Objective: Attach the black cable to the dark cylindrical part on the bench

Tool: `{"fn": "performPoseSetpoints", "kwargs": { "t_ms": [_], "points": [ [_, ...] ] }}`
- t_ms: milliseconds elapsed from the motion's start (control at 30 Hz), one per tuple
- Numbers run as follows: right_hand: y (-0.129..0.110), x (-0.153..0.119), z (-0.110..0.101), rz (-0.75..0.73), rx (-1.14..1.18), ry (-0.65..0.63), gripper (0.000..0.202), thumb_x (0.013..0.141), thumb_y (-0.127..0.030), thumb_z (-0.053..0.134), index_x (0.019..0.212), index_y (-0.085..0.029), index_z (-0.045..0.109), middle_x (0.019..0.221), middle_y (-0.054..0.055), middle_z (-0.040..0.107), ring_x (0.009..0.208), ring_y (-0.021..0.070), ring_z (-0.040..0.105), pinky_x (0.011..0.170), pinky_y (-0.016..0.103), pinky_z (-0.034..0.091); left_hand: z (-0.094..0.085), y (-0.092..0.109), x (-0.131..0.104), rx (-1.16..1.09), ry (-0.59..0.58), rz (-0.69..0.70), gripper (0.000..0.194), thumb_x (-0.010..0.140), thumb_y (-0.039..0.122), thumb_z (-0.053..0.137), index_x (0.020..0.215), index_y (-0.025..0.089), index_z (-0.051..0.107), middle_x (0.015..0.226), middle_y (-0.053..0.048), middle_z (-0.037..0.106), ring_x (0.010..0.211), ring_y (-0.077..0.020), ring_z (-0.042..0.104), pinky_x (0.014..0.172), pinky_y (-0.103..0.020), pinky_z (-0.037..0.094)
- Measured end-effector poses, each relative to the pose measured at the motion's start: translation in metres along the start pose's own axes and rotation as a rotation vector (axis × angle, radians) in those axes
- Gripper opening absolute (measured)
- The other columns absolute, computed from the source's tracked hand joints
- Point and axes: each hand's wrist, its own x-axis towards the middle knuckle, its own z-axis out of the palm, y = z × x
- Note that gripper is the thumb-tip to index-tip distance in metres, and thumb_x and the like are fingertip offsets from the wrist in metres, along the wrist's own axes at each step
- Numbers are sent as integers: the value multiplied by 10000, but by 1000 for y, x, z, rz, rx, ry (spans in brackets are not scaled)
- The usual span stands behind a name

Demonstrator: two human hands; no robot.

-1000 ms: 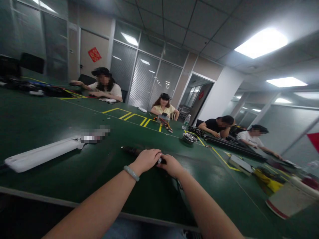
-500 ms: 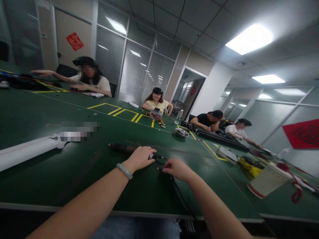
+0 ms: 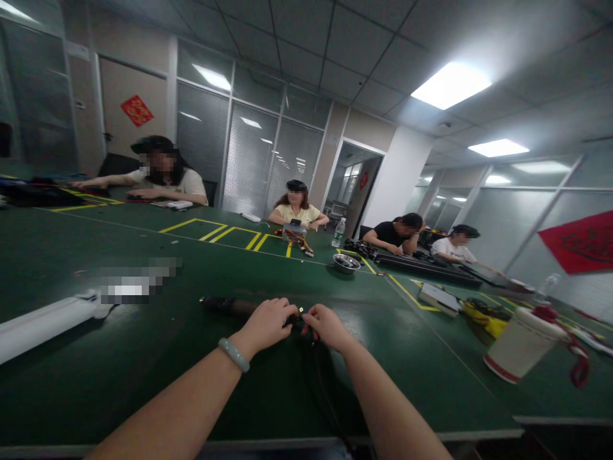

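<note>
My left hand, with a pale green bangle at the wrist, is wrapped over the right end of a dark, slim cylindrical tool lying on the green table. The tool looks like an electric screwdriver; its narrow end points left. Close beside it, my right hand pinches the end of a black cable at the tool's rear end. A small bright metallic spot shows between the two hands. Whether the cable's end touches the tool is hidden by my fingers. From my right hand the cable runs down toward the table's near edge.
A long white wrapped roll lies at left. Ahead are a metal bowl, a water bottle and a device with coloured wires. A white cup stands at right. Several people sit around the table.
My right hand has moved left and slightly up with the cable end, closer to my left hand at the tool's rear. The head view has shifted a little.
</note>
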Motion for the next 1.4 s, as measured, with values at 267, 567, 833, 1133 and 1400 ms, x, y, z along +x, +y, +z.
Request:
{"fn": "performPoseSetpoints", "kwargs": {
  "t_ms": [267,567,833,1133,1400],
  "points": [
    [19,-15,1,-68,-78,68,111,907,-303,547,909,-192,538,743,-4,704,658,119,628,592,205,419,1,11,-1,5,-8,19,130,827,233,575,953,241,606,966,-27,612,903,-199,592,798,-317,432],
    [10,-22,-4,-27,-308,178,118,869,-320,610,888,-204,617,775,-6,693,686,124,620,587,212,383,9,16,4,33,2,44,90,848,238,571,933,228,602,956,-25,624,894,-196,594,801,-327,429],
    [3,-25,-4,-69,-439,207,121,847,-335,639,888,-222,653,833,4,702,736,147,627,634,233,393,8,15,3,-38,13,49,106,872,271,557,931,215,624,962,-26,641,890,-187,596,814,-322,448],
    [-3,-28,-3,-114,-567,207,144,874,-350,615,935,-230,665,881,26,711,815,186,640,700,262,416,10,11,3,-43,-5,77,117,878,277,565,928,215,651,983,-37,646,925,-190,597,858,-323,450],
    [-5,-28,3,-81,-585,244,176,895,-372,576,976,-236,652,885,29,708,833,191,639,728,270,417,7,17,3,-13,-11,68,114,877,269,549,914,216,643,985,-34,643,904,-188,595,830,-329,447]
  ]
}}
